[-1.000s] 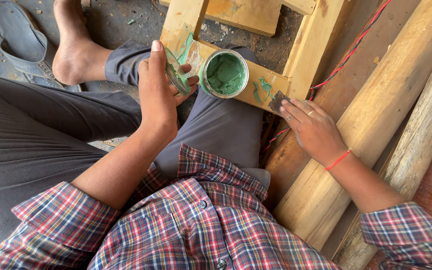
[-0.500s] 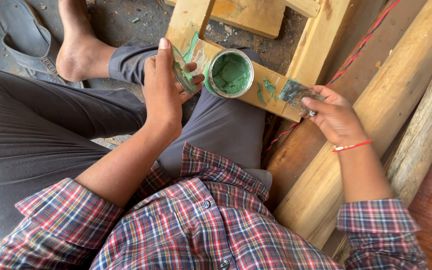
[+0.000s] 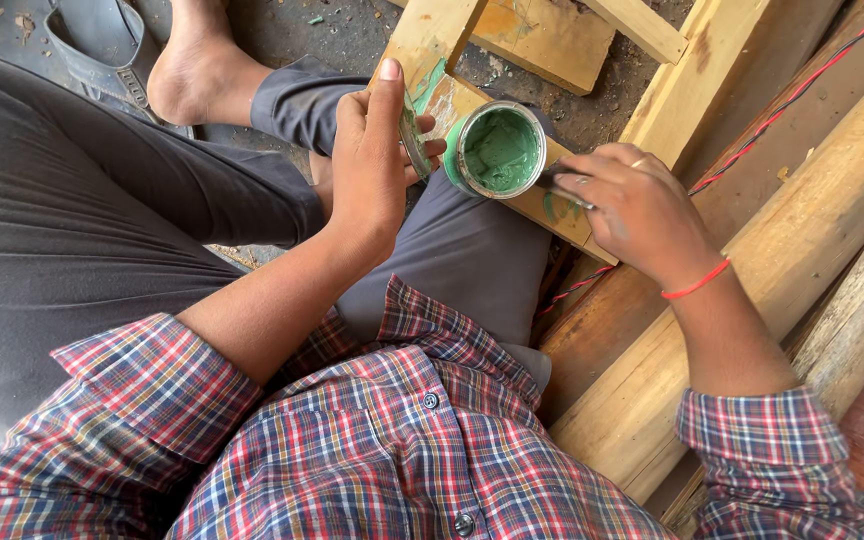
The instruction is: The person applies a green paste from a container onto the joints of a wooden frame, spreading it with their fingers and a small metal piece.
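The floor (image 3: 352,35) is dark, gritty ground strewn with wood chips. A grey sandal (image 3: 102,40) lies on it at the upper left. Pale wooden poles (image 3: 802,250) lie side by side at the right, a red-and-black twisted cord (image 3: 782,105) running along them. Daylight falls evenly.

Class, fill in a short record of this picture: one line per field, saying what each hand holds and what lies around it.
Left hand: holds a lid smeared green, on edge
Right hand: holds a flat blade at the tin's rim
Tin: open, green paste inside, on the knee
Wooden frame: green smears
Beside it: round poles, red cord
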